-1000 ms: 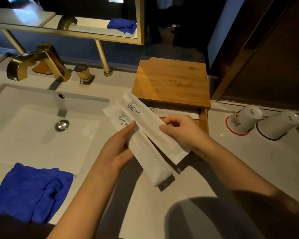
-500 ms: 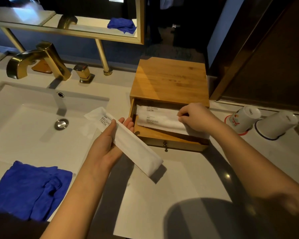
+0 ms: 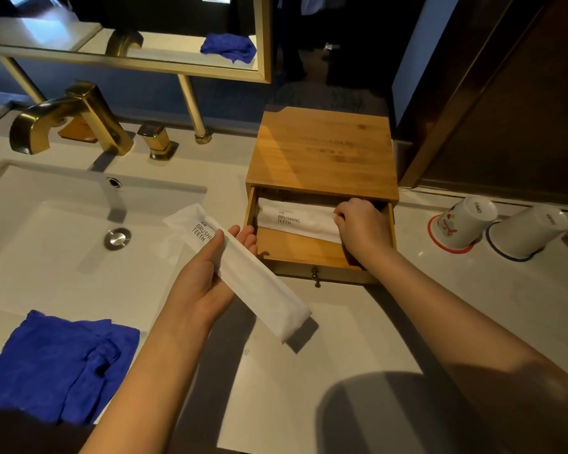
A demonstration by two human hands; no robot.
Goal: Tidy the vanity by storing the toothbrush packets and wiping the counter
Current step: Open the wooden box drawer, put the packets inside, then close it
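Note:
A wooden box stands on the white counter with its drawer pulled out toward me. A white toothbrush packet printed "BRUSHING TEETH" lies across the back of the drawer, and my right hand rests inside the drawer with its fingers on that packet's right end. My left hand holds a second white packet slantwise above the counter, just left of the drawer. A blue cloth lies crumpled on the counter's near left corner.
The white sink with a gold faucet fills the left side. Two white cups stand upside down right of the box. A gold-framed mirror stands behind the sink. A dark door is at the far right.
One second ago both hands held the two packets together in front of the box. My right hand has since carried one packet into the open drawer; my left hand keeps the other.

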